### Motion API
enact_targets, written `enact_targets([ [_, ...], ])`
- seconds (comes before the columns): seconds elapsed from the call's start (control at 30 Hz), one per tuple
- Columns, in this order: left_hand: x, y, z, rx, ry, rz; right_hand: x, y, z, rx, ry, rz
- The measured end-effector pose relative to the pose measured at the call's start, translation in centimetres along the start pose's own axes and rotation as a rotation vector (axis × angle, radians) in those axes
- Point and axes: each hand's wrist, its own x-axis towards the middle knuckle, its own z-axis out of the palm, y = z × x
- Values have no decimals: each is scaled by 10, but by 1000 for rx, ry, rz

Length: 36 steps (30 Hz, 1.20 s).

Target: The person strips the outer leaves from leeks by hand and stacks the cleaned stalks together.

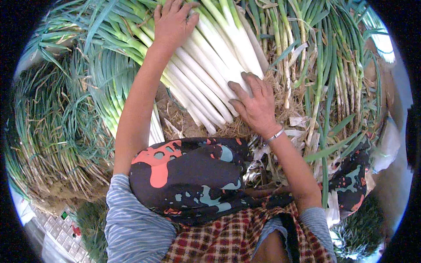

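A thick row of cleaned Welsh onions (210,65), with white shafts and green upper parts, lies slantwise in front of my knees. My left hand (175,24) rests on them near the top edge of the view, fingers spread where the white turns green. Lower down, my right hand (256,102) lies over the root ends at the right of the row, its thumb and fingers apart and touching the white shafts. A metal bracelet (275,134) is on the right wrist. Some root ends are hidden under my right hand.
Untrimmed onions with dry roots lie in a large heap (59,131) at left and another pile (338,72) at right. Cleaned white stalks (156,128) show beside my left forearm. Peeled skins (299,121) litter the ground. My patterned trouser leg (197,174) is close below the row.
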Motion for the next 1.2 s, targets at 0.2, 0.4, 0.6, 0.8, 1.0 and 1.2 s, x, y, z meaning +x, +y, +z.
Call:
enact_targets([
  [0.2,24,13,2,187,24,147,-1,19,1,108,15,14],
  [0.4,30,36,20,240,-292,309,-6,22,3,38,-7,40],
  [0.6,27,37,28,49,-216,215,-12,30,-20,155,158,100],
  [0.8,20,32,21,90,-241,202,-82,173,-64,111,475,657],
  [1.0,26,36,24,69,-242,232,-135,243,-64,92,-155,995],
  [1.2,27,38,22,66,-237,239,-126,215,-132,1011,466,1009],
])
